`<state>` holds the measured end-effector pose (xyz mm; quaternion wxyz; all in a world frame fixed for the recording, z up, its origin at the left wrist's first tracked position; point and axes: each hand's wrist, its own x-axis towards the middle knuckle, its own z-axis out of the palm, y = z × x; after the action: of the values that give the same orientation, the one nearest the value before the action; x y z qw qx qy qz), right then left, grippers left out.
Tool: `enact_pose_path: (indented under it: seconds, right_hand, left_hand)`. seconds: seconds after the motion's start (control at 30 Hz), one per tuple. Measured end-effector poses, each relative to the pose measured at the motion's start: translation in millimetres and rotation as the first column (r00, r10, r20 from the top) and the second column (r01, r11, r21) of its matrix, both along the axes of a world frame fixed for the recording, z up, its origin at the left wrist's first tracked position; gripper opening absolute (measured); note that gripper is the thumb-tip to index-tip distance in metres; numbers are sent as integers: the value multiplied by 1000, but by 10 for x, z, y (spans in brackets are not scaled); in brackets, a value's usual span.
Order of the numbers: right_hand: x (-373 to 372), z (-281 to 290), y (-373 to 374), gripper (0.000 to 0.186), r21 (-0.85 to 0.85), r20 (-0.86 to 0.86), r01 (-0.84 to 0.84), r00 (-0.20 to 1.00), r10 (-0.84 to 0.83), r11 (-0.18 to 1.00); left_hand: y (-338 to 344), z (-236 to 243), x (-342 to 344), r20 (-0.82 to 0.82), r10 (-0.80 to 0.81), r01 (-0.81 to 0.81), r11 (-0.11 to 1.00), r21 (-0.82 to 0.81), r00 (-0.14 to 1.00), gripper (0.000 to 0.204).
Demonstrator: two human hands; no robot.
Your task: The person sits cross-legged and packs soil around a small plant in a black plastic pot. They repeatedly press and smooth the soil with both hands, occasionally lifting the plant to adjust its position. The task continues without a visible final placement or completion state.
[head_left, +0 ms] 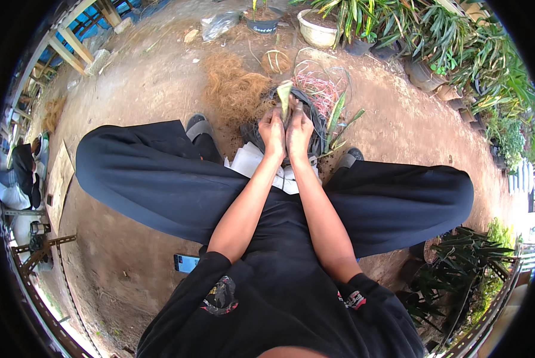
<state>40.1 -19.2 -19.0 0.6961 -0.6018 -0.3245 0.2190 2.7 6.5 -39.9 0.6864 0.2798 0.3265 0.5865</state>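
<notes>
Two hands meet at the base of a green leaf

The person sits on the bare earth floor (pixel 130 227), knees spread wide, with both forearms reaching forward between them. The left hand (pixel 273 132) and the right hand (pixel 300 129) are side by side, nearly touching, fingers curled inward and pinching the lower end of a pale green leaf (pixel 284 92). The leaf stands up between them, its broad tip above the knuckles; exactly how each fingertip sits is too small to tell.

Below and around the hands lies a black plastic bundle (pixel 250 133), just in front of the person's lap. White sheets (pixel 247 159) lie on the near side of it, partly beneath the wrists. To the left of its far edge spreads a loose heap of brown fibre (pixel 231 83); to the right is a tangle of pink and white strings (pixel 320 94). Long green leaves (pixel 336 114) lean just beside the right hand. Farther off stand a cream pot (pixel 317 31) and a dark pot (pixel 262 25). A phone (pixel 186 263) lies near the left elbow.
</notes>
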Motion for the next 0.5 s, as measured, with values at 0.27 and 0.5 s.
enact_pose_path:
  seconds: [0.27, 0.5]
  right_hand:
    - [260, 104, -29, 57, 62, -378, -241, 893, 246, 969]
    - [317, 39, -88, 44, 149, -443, -238, 852, 279, 960]
  left_hand:
    - [110, 24, -20, 17, -86, 87, 995, -46, 996, 19]
    - [92, 93, -44, -333, -361, 384, 923, 4, 871, 15]
